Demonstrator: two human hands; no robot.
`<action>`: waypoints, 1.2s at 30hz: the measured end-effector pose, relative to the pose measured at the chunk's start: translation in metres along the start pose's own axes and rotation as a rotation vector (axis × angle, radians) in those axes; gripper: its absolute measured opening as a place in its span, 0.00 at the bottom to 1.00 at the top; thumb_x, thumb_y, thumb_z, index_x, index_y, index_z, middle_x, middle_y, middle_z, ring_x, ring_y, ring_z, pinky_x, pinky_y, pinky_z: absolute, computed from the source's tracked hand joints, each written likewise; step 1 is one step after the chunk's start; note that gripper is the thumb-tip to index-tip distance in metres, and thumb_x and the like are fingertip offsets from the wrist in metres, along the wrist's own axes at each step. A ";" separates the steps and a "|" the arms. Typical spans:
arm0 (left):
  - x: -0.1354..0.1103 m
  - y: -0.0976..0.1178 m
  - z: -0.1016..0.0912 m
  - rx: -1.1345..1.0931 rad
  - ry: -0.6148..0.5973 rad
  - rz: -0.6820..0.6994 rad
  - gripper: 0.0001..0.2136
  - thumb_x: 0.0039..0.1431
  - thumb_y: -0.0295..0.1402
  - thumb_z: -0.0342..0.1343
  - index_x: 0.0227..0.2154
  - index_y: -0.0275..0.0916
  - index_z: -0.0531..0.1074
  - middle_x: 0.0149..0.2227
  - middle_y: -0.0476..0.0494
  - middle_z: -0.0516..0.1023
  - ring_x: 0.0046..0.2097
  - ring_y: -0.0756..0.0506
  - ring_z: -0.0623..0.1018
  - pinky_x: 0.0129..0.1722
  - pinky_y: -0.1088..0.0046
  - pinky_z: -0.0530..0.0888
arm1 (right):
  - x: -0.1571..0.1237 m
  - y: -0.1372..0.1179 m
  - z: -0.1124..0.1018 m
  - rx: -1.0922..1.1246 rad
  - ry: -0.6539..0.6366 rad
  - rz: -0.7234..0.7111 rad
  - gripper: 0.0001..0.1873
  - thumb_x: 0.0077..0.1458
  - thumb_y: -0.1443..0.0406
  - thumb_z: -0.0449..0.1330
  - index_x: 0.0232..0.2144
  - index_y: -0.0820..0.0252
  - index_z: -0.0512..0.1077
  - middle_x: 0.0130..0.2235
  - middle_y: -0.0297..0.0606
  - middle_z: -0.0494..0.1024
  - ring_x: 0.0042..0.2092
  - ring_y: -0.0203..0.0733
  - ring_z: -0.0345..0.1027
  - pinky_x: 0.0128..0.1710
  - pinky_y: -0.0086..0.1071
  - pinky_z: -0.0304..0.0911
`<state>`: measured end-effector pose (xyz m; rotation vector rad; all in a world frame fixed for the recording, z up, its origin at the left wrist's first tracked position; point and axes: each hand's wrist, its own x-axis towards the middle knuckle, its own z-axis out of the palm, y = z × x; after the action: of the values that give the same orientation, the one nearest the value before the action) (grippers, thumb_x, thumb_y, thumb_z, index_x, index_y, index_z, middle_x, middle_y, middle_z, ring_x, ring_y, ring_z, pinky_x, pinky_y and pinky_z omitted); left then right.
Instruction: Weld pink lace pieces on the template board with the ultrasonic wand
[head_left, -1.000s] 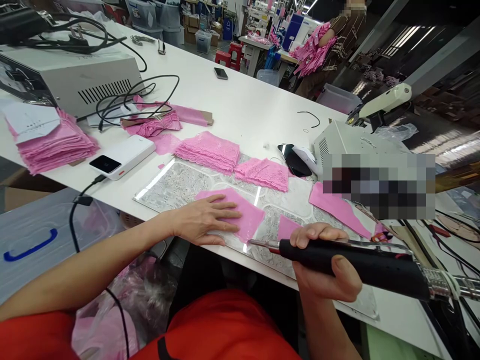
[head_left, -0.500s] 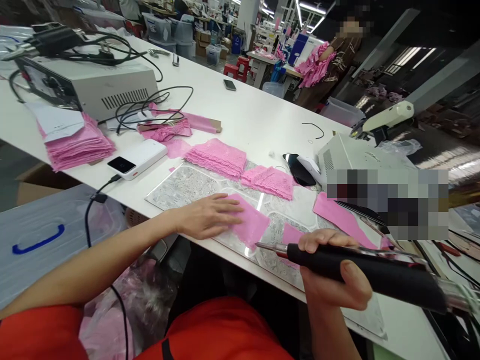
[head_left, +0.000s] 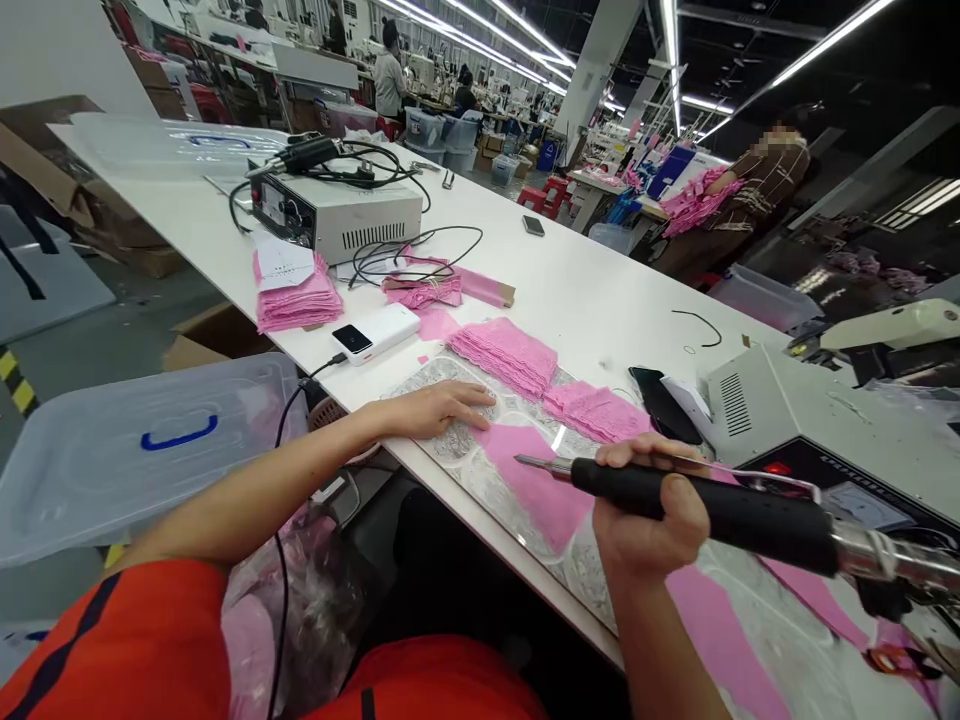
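Note:
My right hand (head_left: 649, 510) is closed around the black handle of a hot cutting tool (head_left: 720, 510), whose metal tip points left just above a flat pink fabric piece (head_left: 536, 480). That piece lies on a scratched glass plate (head_left: 442, 375) at the table's near edge. My left hand (head_left: 435, 408) rests flat on the plate, fingers stretched out, just left of the pink piece and holding nothing. Two stacks of pink lace pieces (head_left: 510, 352) sit behind the plate.
A grey power unit (head_left: 337, 215) with tangled cables stands at the back left, beside a pink stack (head_left: 296, 300) and a white power bank (head_left: 375, 333). A second grey unit (head_left: 810, 420) is at right. A clear lidded bin (head_left: 142, 450) sits left of the table. People work behind.
My view has swung left and up. My left hand has slid off the pink piece to its left onto the bare plate. The tool stays held above the piece.

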<state>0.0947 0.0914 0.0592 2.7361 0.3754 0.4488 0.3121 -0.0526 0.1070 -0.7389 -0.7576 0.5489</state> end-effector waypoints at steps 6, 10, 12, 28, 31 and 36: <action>0.000 -0.001 0.002 -0.021 0.029 -0.011 0.32 0.46 0.11 0.44 0.50 0.44 0.75 0.60 0.43 0.68 0.64 0.41 0.63 0.62 0.58 0.62 | 0.001 0.024 0.025 0.014 -0.076 0.019 0.09 0.44 0.63 0.57 0.31 0.56 0.70 0.30 0.30 0.70 0.27 0.33 0.66 0.30 0.34 0.64; 0.000 -0.001 0.000 -0.096 0.058 -0.080 0.31 0.47 0.11 0.42 0.48 0.42 0.76 0.60 0.44 0.69 0.64 0.43 0.63 0.62 0.61 0.62 | 0.001 0.034 0.038 0.011 -0.089 0.016 0.08 0.44 0.62 0.57 0.31 0.57 0.69 0.30 0.29 0.70 0.26 0.33 0.65 0.30 0.33 0.63; 0.000 -0.002 -0.001 -0.136 0.060 -0.103 0.31 0.47 0.10 0.42 0.48 0.43 0.76 0.60 0.46 0.68 0.64 0.44 0.63 0.63 0.62 0.62 | 0.001 0.038 0.042 0.011 -0.083 0.021 0.09 0.44 0.62 0.57 0.31 0.57 0.69 0.30 0.29 0.70 0.26 0.33 0.66 0.30 0.33 0.63; -0.001 -0.005 0.002 -0.169 0.055 -0.084 0.32 0.46 0.10 0.42 0.47 0.46 0.77 0.60 0.46 0.68 0.65 0.43 0.61 0.63 0.60 0.62 | -0.001 0.051 0.044 -0.031 -0.099 0.023 0.08 0.45 0.62 0.56 0.31 0.56 0.67 0.30 0.29 0.68 0.27 0.32 0.65 0.32 0.34 0.64; -0.001 -0.005 0.002 -0.158 0.055 -0.085 0.32 0.47 0.10 0.42 0.47 0.47 0.77 0.61 0.47 0.67 0.65 0.43 0.61 0.62 0.60 0.62 | 0.000 0.052 0.043 -0.043 -0.109 0.011 0.06 0.45 0.62 0.56 0.29 0.57 0.67 0.30 0.29 0.68 0.27 0.32 0.65 0.31 0.34 0.64; 0.000 -0.008 0.004 -0.149 0.043 -0.087 0.31 0.48 0.10 0.43 0.47 0.47 0.77 0.61 0.47 0.68 0.65 0.42 0.61 0.62 0.60 0.62 | 0.000 0.052 0.042 -0.056 -0.125 0.005 0.04 0.46 0.63 0.58 0.27 0.57 0.66 0.30 0.29 0.69 0.27 0.33 0.66 0.31 0.35 0.65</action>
<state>0.0943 0.0969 0.0528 2.5587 0.4509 0.4924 0.2703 -0.0042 0.0884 -0.7632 -0.8904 0.5845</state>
